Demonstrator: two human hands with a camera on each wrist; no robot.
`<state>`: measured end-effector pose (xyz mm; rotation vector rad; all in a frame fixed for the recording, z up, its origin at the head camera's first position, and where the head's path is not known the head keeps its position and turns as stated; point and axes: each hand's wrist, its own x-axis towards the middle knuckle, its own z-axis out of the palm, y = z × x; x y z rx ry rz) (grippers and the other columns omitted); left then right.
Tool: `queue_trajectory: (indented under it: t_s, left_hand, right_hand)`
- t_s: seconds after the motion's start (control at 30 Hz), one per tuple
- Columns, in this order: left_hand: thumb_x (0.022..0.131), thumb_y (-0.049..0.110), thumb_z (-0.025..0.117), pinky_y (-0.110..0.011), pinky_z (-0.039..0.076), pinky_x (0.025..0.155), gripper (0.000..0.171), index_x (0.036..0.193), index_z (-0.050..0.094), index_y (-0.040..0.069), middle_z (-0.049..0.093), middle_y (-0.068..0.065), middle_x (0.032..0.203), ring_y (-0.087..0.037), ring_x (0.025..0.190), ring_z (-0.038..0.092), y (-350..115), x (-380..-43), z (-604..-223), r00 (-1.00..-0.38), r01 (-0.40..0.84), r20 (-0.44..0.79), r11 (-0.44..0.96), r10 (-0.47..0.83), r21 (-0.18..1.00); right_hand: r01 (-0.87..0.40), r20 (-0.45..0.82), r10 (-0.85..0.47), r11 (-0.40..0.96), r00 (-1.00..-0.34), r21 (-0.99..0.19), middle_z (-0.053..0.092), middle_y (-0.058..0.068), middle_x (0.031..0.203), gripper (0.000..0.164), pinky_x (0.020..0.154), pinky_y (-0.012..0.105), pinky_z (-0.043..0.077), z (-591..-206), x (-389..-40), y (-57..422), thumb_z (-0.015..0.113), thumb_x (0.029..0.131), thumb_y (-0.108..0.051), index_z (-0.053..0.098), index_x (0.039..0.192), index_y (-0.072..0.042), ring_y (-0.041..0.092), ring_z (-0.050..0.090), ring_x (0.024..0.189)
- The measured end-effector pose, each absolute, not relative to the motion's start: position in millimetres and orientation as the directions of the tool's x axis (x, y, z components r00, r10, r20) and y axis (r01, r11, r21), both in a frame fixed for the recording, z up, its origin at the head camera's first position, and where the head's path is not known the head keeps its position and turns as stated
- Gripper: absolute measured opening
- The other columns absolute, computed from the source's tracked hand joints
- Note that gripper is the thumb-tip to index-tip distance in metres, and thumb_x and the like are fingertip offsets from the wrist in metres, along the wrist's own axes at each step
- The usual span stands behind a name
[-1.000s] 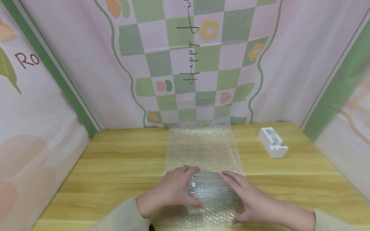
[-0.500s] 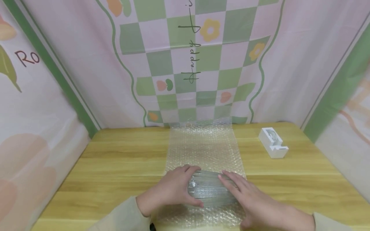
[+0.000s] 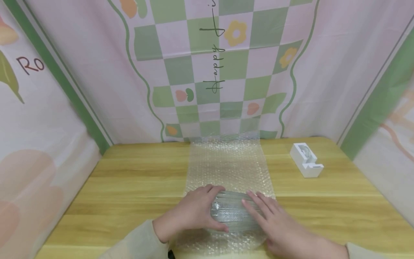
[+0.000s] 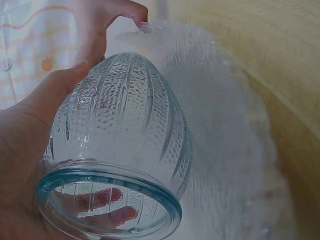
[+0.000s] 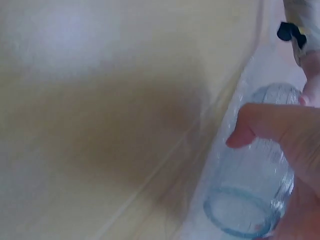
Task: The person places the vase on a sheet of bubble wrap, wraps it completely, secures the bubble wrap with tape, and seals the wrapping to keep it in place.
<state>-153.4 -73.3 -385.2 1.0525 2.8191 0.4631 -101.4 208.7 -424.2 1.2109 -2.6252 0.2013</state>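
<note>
A clear ribbed glass jar (image 3: 231, 212) lies on its side on a strip of bubble wrap (image 3: 228, 165). My left hand (image 3: 195, 210) grips its left end, thumb on the near side and fingers over the far side. In the left wrist view, the jar's round rim (image 4: 107, 175) faces the camera, and left fingertips show through the glass. My right hand (image 3: 281, 223) rests its fairly straight fingers on the jar's right end. Its thumb, hidden in the head view, bends down toward the wrap; in the left wrist view the right thumb tip (image 4: 142, 25) meets the bubble wrap's edge.
A white tape dispenser (image 3: 306, 160) with a clear roll stands at the back right of the wooden table (image 3: 136, 176). Behind the table hangs a patterned curtain (image 3: 207, 64), and the wrap's far end reaches it. More curtain closes in both sides.
My right hand has shifted slightly left over the jar, its thumb passing out of the head view's sight beneath the hand. My left hand and the jar stay nearly still.
</note>
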Motion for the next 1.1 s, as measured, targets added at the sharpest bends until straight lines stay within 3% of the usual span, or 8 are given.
queue_trajectory:
  t_s: [0.07,0.17,0.2,0.3,0.4,0.5,0.77,1.1]
  left_hand:
    - [0.070,0.069,0.083,-0.049,0.054,0.097,0.105,0.151,0.046,0.013,0.059,-0.009,0.141,-0.029,0.124,0.059,-73.5,-153.4,-384.9,-0.755,0.627,0.017,0.713,0.656,0.313]
    - [0.071,0.069,0.083,-0.050,0.055,0.097,0.105,0.151,0.046,0.012,0.059,-0.009,0.141,-0.029,0.124,0.059,-73.7,-153.3,-384.6,-0.750,0.634,0.023,0.709,0.661,0.309]
    - [0.071,0.069,0.083,-0.050,0.055,0.097,0.105,0.151,0.046,0.012,0.059,-0.009,0.141,-0.029,0.124,0.059,-73.7,-153.2,-384.5,-0.749,0.635,0.025,0.708,0.662,0.308]
    - [0.071,0.068,0.083,-0.050,0.054,0.097,0.105,0.151,0.046,0.012,0.058,-0.010,0.142,-0.030,0.125,0.059,-73.7,-153.0,-384.2,-0.749,0.635,0.026,0.708,0.662,0.308]
    - [0.071,0.068,0.083,-0.049,0.054,0.098,0.105,0.151,0.046,0.012,0.058,-0.010,0.142,-0.030,0.125,0.059,-73.8,-152.9,-383.8,-0.753,0.630,0.023,0.711,0.658,0.312]
    - [0.071,0.067,0.084,-0.048,0.054,0.098,0.104,0.151,0.045,0.012,0.058,-0.010,0.142,-0.029,0.124,0.059,-73.8,-153.0,-383.8,-0.753,0.629,0.022,0.711,0.657,0.315]
    - [0.072,0.067,0.083,-0.045,0.055,0.097,0.106,0.153,0.042,0.013,0.055,-0.011,0.143,-0.027,0.124,0.058,-74.3,-152.6,-383.4,-0.737,0.644,0.030,0.688,0.675,0.334]
    - [0.073,0.067,0.082,-0.052,0.054,0.096,0.102,0.157,0.040,0.025,0.052,-0.009,0.146,-0.028,0.126,0.056,-72.4,-150.6,-384.3,-0.731,0.657,0.045,0.682,0.681,0.321]
  right_hand:
    - [-0.768,0.294,-0.740,0.640,-0.605,0.029,0.011,0.022,0.168,0.135,0.118,0.059,0.017,-426.1,-101.0,206.3,0.090,0.052,-0.014,0.015,0.164,-0.008,0.050,0.035,0.140]
    - [-0.772,0.307,-0.748,0.633,-0.589,0.061,0.007,0.022,0.169,0.142,0.120,0.046,-0.008,-427.2,-100.0,203.9,0.097,0.049,-0.025,0.015,0.164,-0.008,0.050,0.034,0.140]
    - [-0.772,0.306,-0.748,0.633,-0.588,0.063,0.005,0.022,0.169,0.144,0.120,0.046,-0.008,-426.8,-99.3,203.0,0.097,0.048,-0.028,0.014,0.164,-0.008,0.051,0.034,0.139]
    - [-0.771,0.312,-0.747,0.634,-0.587,0.065,0.010,0.023,0.168,0.138,0.118,0.061,0.019,-424.6,-98.6,199.2,0.097,0.053,-0.034,0.018,0.164,-0.010,0.053,0.038,0.136]
    - [-0.775,0.317,-0.747,0.630,-0.584,0.056,0.016,0.025,0.166,0.131,0.099,0.071,0.041,-422.6,-99.1,195.0,0.095,0.058,-0.039,0.021,0.164,-0.011,0.056,0.040,0.134]
    - [-0.781,0.327,-0.752,0.621,-0.573,0.061,0.021,0.026,0.163,0.129,0.097,0.071,0.044,-421.3,-101.0,190.5,0.094,0.059,-0.039,0.023,0.163,-0.011,0.056,0.041,0.133]
    - [-0.778,0.376,-0.742,0.623,-0.555,0.079,0.038,0.028,0.155,0.124,0.097,0.064,0.049,-417.5,-106.0,188.3,0.093,0.056,-0.021,0.028,0.159,-0.001,0.050,0.052,0.126]
    - [-0.789,0.406,-0.733,0.613,-0.547,0.045,0.038,0.023,0.158,0.113,0.100,0.058,0.049,-417.6,-107.9,195.2,0.089,0.070,-0.031,0.028,0.160,-0.002,0.041,0.051,0.131]
